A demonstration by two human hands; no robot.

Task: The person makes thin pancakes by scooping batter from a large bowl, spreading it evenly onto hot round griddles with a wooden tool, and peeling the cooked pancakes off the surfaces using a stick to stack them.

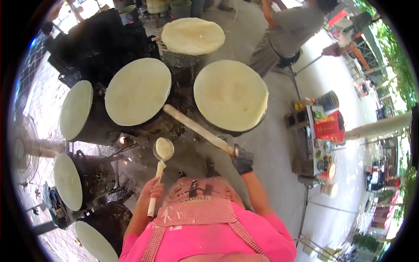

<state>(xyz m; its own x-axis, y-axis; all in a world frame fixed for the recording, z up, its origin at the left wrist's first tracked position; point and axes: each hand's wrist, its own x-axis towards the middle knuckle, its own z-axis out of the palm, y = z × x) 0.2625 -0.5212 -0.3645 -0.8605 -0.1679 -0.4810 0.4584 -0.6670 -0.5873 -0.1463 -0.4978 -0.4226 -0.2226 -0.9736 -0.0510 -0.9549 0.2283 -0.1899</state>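
Left of centre near the bottom of the frame, your bare left hand (156,188) is wrapped around the handle of a ladle (164,149), whose bowl holds pale batter; more batter smears the handle just below the bowl. At the centre right, your right hand (243,160), in a dark glove, closes around the near end of a long wooden stick (198,129). The stick slants toward the upper left, its far end by the lower right edge of a pale round sheet (138,92); you cannot tell whether they touch. To the right of that, a second round sheet (231,96) covers a griddle, and a third sheet (193,36) lies at the top centre. Three more sheets (76,110) run down the left side of the frame, seen edge-on. Small flames (122,140) glow beside the stoves left of your ladle. You wear a checked apron (196,212) over a pink top. Upper right, a person in a striped shirt (293,28) stands turned away, and at the right a red box (329,126) sits on a table (301,150).
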